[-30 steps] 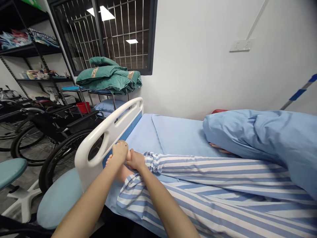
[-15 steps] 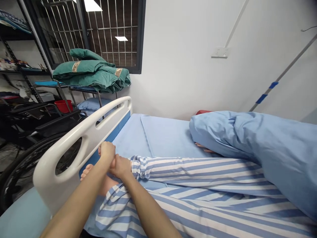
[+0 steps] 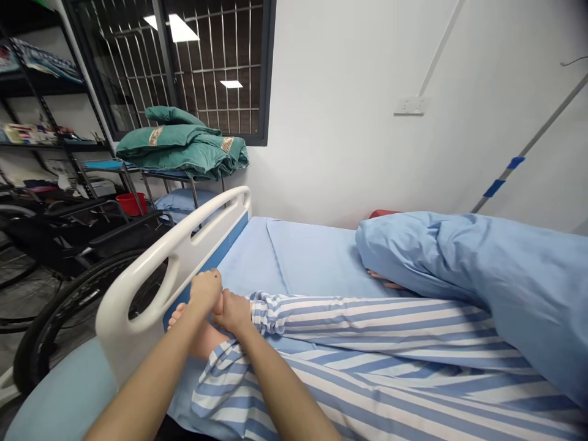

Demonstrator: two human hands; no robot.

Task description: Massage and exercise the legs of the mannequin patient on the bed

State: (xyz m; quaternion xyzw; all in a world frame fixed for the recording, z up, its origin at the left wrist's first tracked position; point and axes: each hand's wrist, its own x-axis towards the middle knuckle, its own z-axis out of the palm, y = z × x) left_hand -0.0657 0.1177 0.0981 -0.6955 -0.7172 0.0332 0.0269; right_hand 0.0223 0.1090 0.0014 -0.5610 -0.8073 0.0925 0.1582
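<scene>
1. Left hand (image 3: 206, 291): fingers curled over the far foot (image 3: 220, 303), near the footboard (image 3: 186, 260).
2. Right hand (image 3: 234, 312): fingers clamped around it beside the striped cuff (image 3: 260, 315).
3. We judge the hold complete; what remains, we cannot tell.

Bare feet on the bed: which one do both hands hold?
The foot nearer the wall, largely covered by the left hand and right hand; the other foot, nearer the camera, lies partly behind the left forearm.
</scene>
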